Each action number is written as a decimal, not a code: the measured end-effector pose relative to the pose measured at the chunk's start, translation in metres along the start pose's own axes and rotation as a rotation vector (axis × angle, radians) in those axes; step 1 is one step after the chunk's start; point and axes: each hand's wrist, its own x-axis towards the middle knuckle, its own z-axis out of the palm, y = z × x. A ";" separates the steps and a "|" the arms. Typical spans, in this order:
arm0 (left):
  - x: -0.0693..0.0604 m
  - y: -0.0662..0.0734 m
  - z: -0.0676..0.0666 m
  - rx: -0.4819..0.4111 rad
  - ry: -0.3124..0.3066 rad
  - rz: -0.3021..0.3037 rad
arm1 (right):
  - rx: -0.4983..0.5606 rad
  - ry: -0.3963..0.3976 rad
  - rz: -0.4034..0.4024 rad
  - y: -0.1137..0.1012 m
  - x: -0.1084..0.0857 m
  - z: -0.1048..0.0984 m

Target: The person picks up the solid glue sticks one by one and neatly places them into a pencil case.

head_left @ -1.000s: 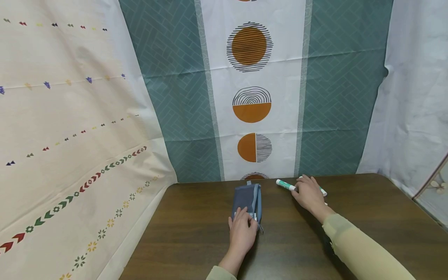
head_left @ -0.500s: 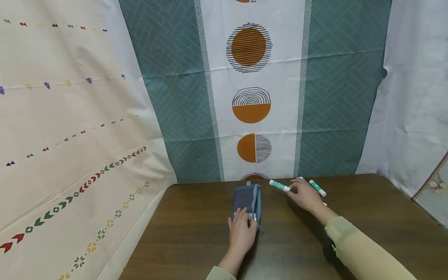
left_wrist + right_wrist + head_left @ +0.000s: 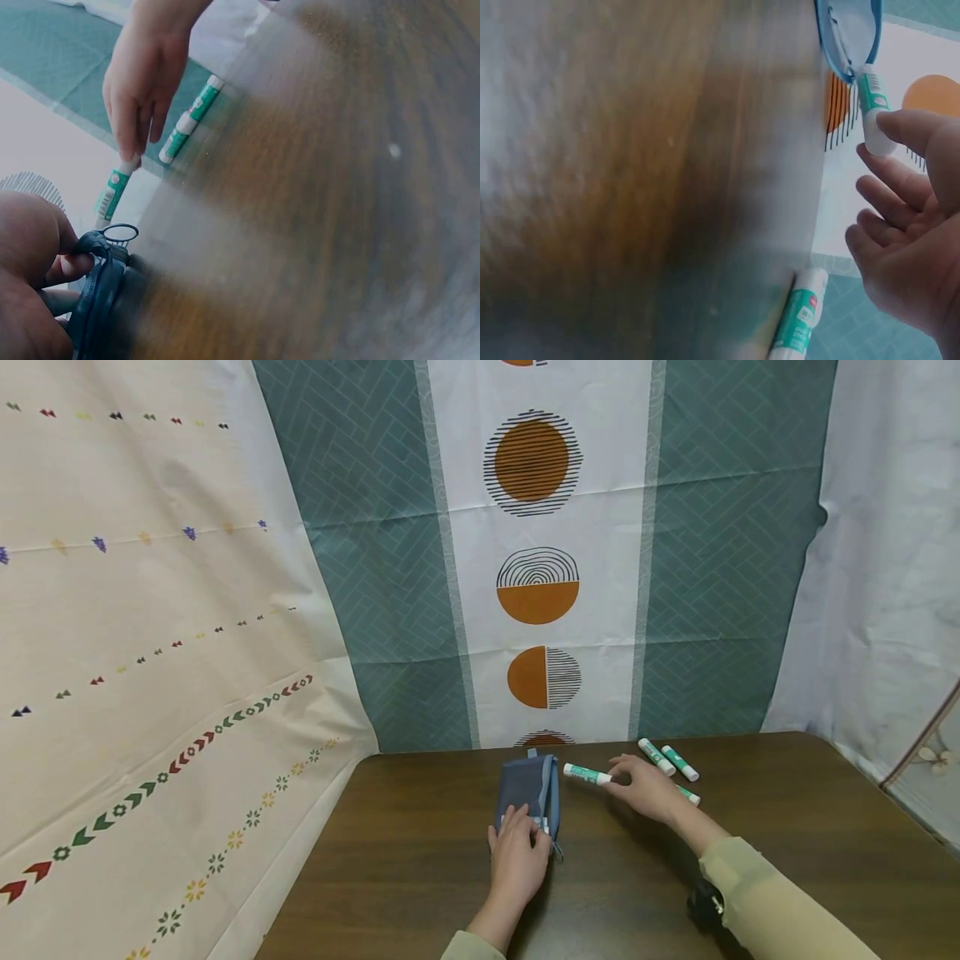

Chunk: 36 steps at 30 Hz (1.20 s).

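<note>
Now a marker sits pinched beside a pouch

Together our hands divide the work. Our left hand grips the near end of the pouch, which lies flat on the bench, with fingers bent at its edge by the zip pull ring. We judge that this hold steadies soft cloth that would otherwise slide, and that gripping the near end leaves the open side, turned to the right, uncovered.

Our right hand pinches the marker by one end between thumb and index finger; its other fingers hang loosely bent and hold nothing. Probably the grip is set so far back so that the marker's other end stays free and points toward the pouch.

As for position, the marker lies between our hands: left of the right hand's fingertips, farther from us than the left hand, and just beside the pouch's open edge. Whether the two touch, we cannot tell.

Beyond the right hand, near the far edge of the bench, a second marker and a third marker lie side by side. A fourth marker shows only partly behind our right wrist.
</note>
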 end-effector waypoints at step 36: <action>0.005 0.000 0.000 0.018 -0.041 -0.047 | 0.087 -0.140 -0.022 -0.035 0.008 0.040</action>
